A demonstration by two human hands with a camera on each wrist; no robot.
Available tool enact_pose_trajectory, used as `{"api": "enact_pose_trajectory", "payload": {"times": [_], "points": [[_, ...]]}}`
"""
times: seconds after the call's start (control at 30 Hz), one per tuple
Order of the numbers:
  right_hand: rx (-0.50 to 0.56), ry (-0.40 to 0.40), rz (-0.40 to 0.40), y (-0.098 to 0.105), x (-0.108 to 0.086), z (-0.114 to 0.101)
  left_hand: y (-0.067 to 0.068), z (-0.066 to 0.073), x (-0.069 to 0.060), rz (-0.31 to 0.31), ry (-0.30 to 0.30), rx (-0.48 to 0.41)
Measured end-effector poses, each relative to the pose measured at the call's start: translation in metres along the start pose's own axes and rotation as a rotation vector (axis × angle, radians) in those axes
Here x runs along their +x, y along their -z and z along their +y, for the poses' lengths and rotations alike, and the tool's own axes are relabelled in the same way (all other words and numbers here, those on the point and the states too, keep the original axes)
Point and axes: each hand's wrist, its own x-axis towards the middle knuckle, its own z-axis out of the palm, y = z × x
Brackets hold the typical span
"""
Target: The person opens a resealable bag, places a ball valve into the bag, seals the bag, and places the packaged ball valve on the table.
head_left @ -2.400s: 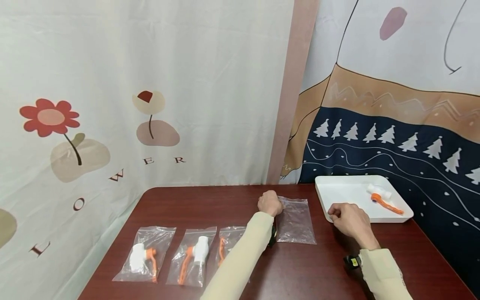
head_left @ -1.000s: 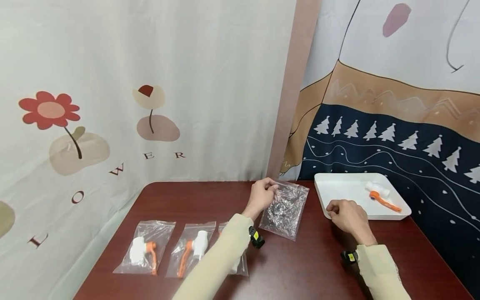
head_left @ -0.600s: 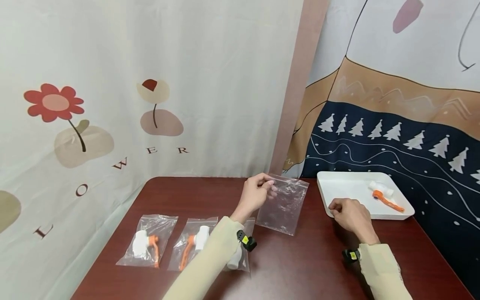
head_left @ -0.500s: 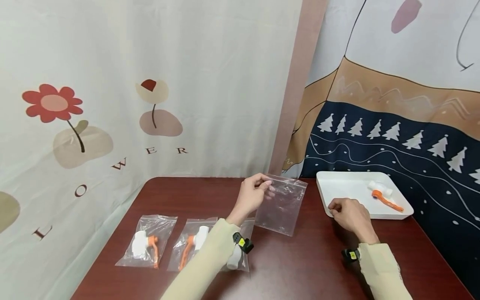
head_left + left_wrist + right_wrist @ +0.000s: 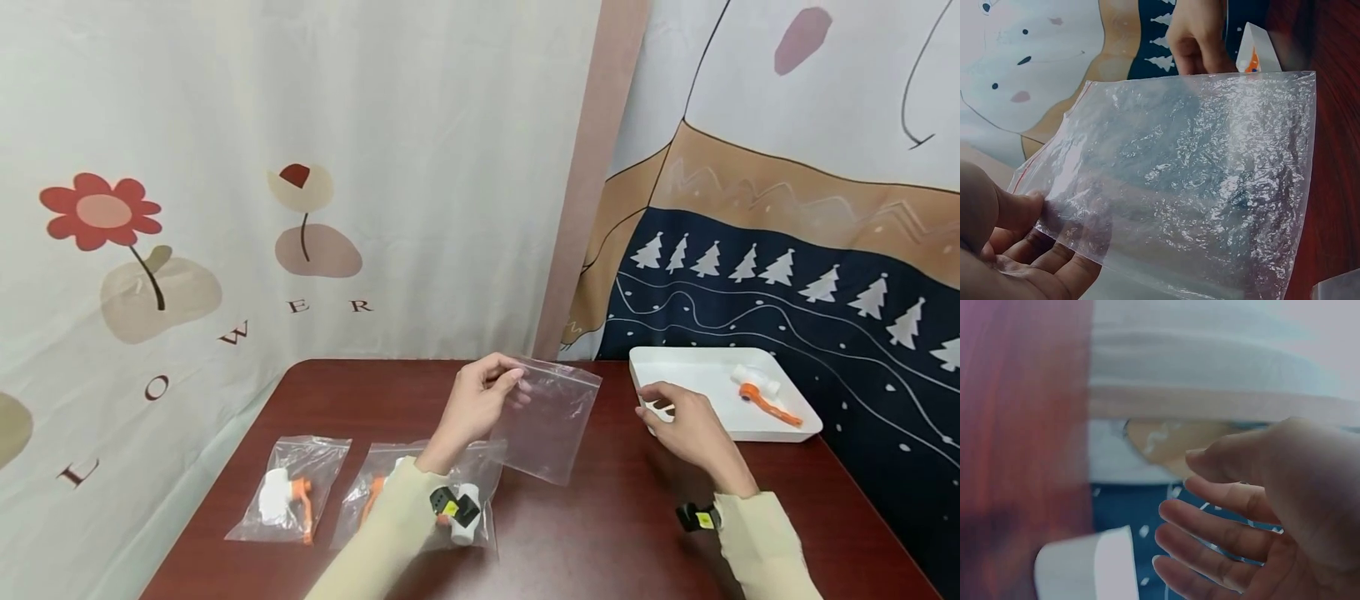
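Observation:
My left hand [image 5: 472, 404] pinches a clear zip-top bag [image 5: 551, 425] by its upper left corner, holding it up above the table. In the left wrist view the flat bag [image 5: 1191, 169] shows nothing inside, and the thumb and fingers grip it near its red zip line. My right hand [image 5: 693, 429] hovers beside the near left corner of the white tray [image 5: 682, 358], apart from the bag. Its fingers are parted and hold nothing, as the right wrist view also shows. Inside the tray lie a white plastic fitting [image 5: 756, 379] and an orange lever handle [image 5: 772, 405].
On the left of the dark red table [image 5: 570, 533] lies a clear bag [image 5: 322, 454] with a white fitting and orange handle. Two similar filled bags lie to its right, partly hidden by my left sleeve [image 5: 382, 525]. Printed curtains [image 5: 450, 208] hang behind the table.
My left hand has lifted the bag off the table and drawn it left and nearer. The right hand has stayed by the tray, its fingers now spreading apart.

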Motion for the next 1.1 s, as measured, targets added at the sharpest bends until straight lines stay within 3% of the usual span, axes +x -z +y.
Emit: {"api": "enact_pose_trajectory", "payload": {"times": [0.13, 0.57, 0.87, 1.1], "points": [[0.069, 0.051, 0.017, 0.005, -0.003, -0.019, 0.006, 0.005, -0.007, -0.009, -0.006, -0.006], [0.227, 0.093, 0.012, 0.02, -0.007, -0.083, 0.014, 0.016, -0.027, -0.092, -0.028, -0.026], [0.396, 0.178, -0.052, 0.019, -0.013, -0.11, 0.012, 0.018, -0.036, -0.127, -0.05, 0.037], [0.422, 0.312, -0.077, 0.015, -0.018, -0.121, 0.012, 0.024, -0.043, -0.159, -0.075, 0.065]]}}
